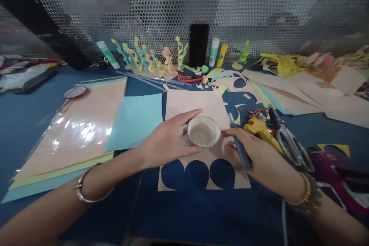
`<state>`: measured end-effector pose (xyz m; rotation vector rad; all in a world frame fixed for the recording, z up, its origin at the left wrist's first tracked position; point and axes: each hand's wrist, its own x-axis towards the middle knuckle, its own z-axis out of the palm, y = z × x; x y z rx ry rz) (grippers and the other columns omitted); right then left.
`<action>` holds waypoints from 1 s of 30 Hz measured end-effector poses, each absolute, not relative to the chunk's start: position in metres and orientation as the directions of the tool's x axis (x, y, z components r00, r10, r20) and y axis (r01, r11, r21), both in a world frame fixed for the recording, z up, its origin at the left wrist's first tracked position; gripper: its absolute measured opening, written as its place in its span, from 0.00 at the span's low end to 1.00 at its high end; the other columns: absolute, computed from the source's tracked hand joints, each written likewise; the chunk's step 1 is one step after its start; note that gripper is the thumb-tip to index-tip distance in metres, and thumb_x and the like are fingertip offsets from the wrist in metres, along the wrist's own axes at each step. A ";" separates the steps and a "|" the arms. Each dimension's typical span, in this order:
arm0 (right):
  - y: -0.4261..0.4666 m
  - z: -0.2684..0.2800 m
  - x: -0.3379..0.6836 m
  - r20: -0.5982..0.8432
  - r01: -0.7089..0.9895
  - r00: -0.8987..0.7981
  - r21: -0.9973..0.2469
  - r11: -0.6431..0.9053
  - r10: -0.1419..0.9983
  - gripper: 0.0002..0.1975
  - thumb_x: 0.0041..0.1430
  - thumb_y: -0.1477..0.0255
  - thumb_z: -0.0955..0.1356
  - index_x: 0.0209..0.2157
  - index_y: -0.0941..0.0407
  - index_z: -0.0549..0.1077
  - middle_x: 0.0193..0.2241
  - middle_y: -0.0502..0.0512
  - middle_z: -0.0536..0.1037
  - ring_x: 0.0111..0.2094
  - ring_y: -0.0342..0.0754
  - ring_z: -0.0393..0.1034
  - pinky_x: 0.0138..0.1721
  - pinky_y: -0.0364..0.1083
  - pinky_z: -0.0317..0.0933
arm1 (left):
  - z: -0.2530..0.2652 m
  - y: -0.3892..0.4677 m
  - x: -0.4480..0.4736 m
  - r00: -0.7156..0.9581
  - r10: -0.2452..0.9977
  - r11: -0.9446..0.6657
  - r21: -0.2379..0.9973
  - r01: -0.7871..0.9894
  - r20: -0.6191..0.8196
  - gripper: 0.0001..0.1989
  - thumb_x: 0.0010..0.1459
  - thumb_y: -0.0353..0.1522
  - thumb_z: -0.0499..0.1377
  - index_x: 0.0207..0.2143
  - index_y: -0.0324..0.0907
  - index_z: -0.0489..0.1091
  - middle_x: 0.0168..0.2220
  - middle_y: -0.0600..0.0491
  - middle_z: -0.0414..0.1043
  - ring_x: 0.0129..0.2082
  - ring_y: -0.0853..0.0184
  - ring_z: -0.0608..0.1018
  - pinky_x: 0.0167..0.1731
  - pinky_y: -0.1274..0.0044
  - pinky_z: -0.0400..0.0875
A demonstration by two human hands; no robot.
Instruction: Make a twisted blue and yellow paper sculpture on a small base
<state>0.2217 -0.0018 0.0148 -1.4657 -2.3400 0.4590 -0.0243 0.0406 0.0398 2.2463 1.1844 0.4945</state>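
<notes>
A small white cup (203, 132) rests on a sheet of pale pink paper (196, 102). My left hand (170, 136) is closed around its left side, thumb and fingers against the rim and wall. My right hand (256, 153) grips a blue-grey pen-shaped tool (242, 152) with a pale, translucent far end; its exact kind is unclear. One fingertip of that hand reaches the cup's right edge. Round cut-outs along the paper's near edge let the dark blue table (184, 215) show through.
Light blue paper (138, 119) and a plastic-wrapped paper pack (77, 123) lie left. Scissors (292, 144), a yellow tool (262, 132) and a purple tool (331, 180) are right. Behind stand paper spirals (144, 59), a phone (198, 45), glue sticks (213, 52) and a red cutter (190, 78).
</notes>
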 end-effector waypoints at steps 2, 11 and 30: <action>-0.002 0.012 0.222 0.098 0.772 -0.476 -0.428 0.469 0.874 0.13 0.61 0.73 0.61 0.48 0.53 0.63 0.44 0.57 0.73 0.44 0.51 0.69 0.43 0.51 0.65 | 0.046 0.037 -0.036 0.489 0.867 -0.443 0.597 0.669 0.095 0.37 0.50 0.44 0.62 0.60 0.52 0.51 0.61 0.54 0.57 0.56 0.56 0.66 0.51 0.69 0.67; -0.002 0.008 0.223 0.146 0.713 -0.614 -0.321 0.624 0.776 0.14 0.63 0.73 0.60 0.50 0.55 0.64 0.44 0.58 0.75 0.44 0.53 0.69 0.50 0.57 0.60 | 0.032 0.024 -0.078 0.412 0.910 -0.338 0.663 0.668 0.049 0.40 0.48 0.42 0.64 0.60 0.52 0.50 0.59 0.51 0.59 0.53 0.55 0.68 0.50 0.67 0.68; -0.014 -0.011 0.219 -0.022 0.660 -0.750 -0.088 0.746 0.661 0.17 0.62 0.64 0.60 0.49 0.54 0.67 0.53 0.61 0.70 0.54 0.60 0.62 0.50 0.63 0.62 | -0.004 0.046 -0.123 0.514 0.846 -0.470 0.260 0.844 -0.140 0.25 0.64 0.42 0.44 0.62 0.53 0.45 0.65 0.55 0.44 0.64 0.53 0.48 0.57 0.51 0.40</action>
